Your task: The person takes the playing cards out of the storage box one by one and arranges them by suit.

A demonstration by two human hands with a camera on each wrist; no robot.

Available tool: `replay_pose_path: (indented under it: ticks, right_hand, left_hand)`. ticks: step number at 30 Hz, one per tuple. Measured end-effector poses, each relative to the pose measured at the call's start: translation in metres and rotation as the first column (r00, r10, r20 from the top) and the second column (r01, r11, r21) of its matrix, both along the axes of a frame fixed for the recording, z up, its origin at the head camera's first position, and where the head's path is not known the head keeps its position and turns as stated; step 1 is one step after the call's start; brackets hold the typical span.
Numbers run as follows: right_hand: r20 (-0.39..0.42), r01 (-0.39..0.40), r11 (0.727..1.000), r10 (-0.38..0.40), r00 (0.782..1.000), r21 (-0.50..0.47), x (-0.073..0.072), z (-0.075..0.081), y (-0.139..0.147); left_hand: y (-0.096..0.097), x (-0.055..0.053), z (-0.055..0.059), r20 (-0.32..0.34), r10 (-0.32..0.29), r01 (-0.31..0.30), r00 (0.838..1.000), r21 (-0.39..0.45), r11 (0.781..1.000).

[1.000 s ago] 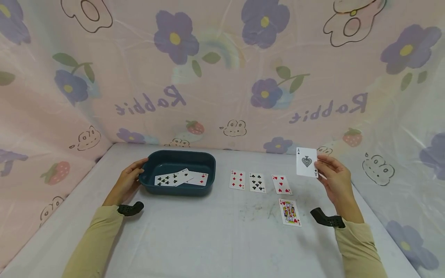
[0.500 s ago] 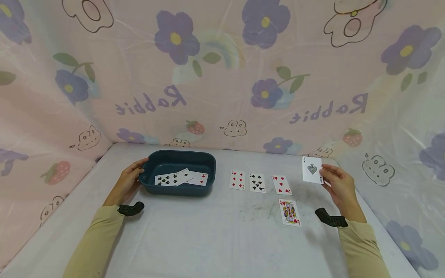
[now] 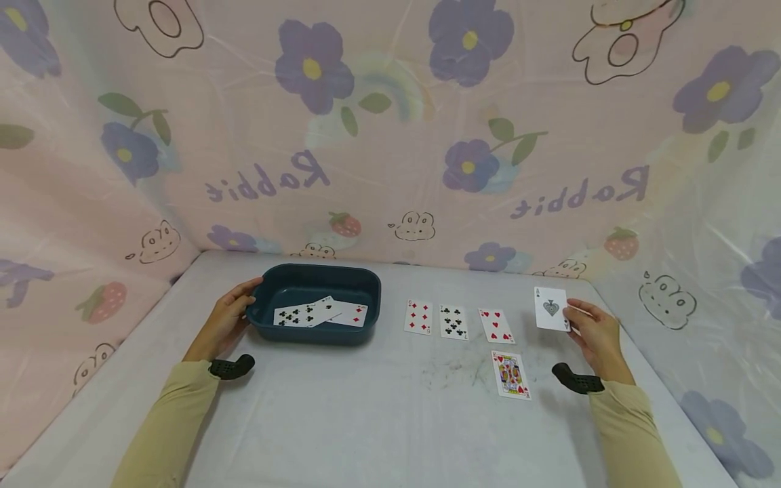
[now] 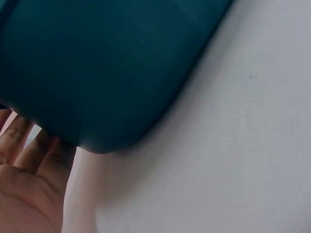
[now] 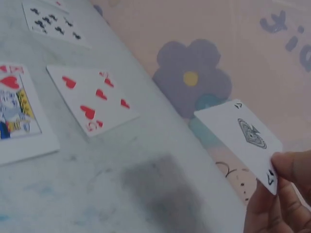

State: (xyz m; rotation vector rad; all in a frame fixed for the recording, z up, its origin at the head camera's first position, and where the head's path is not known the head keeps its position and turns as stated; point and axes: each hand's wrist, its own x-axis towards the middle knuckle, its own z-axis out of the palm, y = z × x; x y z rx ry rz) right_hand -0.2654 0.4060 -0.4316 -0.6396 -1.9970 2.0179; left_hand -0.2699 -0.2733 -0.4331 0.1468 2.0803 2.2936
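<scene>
At the far right of the head view my right hand pinches an ace of spades, face showing, between thumb and fingers. The right wrist view shows the ace tilted above the table, with a shadow below. My left hand holds the left end of a dark teal plastic bin; in the left wrist view its fingertips are hidden behind the bin wall. Face-up cards lie inside the bin. Nearest the right hand on the table are a five of hearts and a king of hearts.
A six of diamonds and a seven of clubs continue the row leftward from the five. All of them lie on a white-covered table. A patterned sheet rises behind the table and along both sides.
My right hand has lowered the ace of spades toward the table and shifted it slightly right. The left hand and the bin stay put.
</scene>
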Motion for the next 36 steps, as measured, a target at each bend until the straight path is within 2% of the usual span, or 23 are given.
replay_pose_path:
  ticks: [3, 6, 16, 21, 24, 30, 32, 36]
  right_hand:
    - [0.077, 0.024, 0.999, -0.026, 0.997, 0.027, 0.007, 0.011, -0.013]
    - [0.106, 0.027, 0.999, -0.029, 0.994, 0.025, 0.011, 0.014, -0.018]
    - [0.133, -0.003, 1.000, 0.001, 0.991, 0.019, 0.009, -0.002, -0.011]
    - [0.175, -0.008, 0.992, -0.014, 0.985, 0.125, 0.005, -0.008, -0.012]
    - [0.197, -0.040, 0.967, -0.010, 0.980, 0.250, 0.003, -0.010, -0.013]
    - [0.213, -0.083, 0.875, -0.023, 0.977, 0.477, 0.005, -0.010, -0.014]
    - [0.204, -0.090, 0.851, -0.021, 0.979, 0.517, 0.007, -0.009, -0.015]
    - [0.199, -0.096, 0.833, -0.017, 0.980, 0.544, 0.008, -0.009, -0.016]
  left_hand:
    - [0.000, 0.000, 0.000, 0.001, 0.000, 0.000, 1.000, -0.007, 1.000]
    - [0.000, 0.000, 0.000, 0.003, 0.003, -0.002, 1.000, -0.011, 1.000]
    - [0.000, 0.001, 0.002, 0.011, -0.006, 0.007, 1.000, -0.047, 0.999]
    - [0.000, 0.001, 0.003, 0.007, -0.005, 0.006, 1.000, -0.059, 0.998]
    - [0.000, 0.000, 0.002, 0.004, -0.002, 0.002, 1.000, -0.057, 0.998]
    - [0.000, 0.000, 0.001, -0.001, -0.006, 0.006, 1.000, -0.045, 0.999]
    - [0.000, -0.001, 0.000, -0.003, -0.009, 0.009, 1.000, -0.041, 0.999]
    - [0.000, 0.000, 0.000, -0.007, -0.007, 0.006, 1.000, -0.044, 0.999]
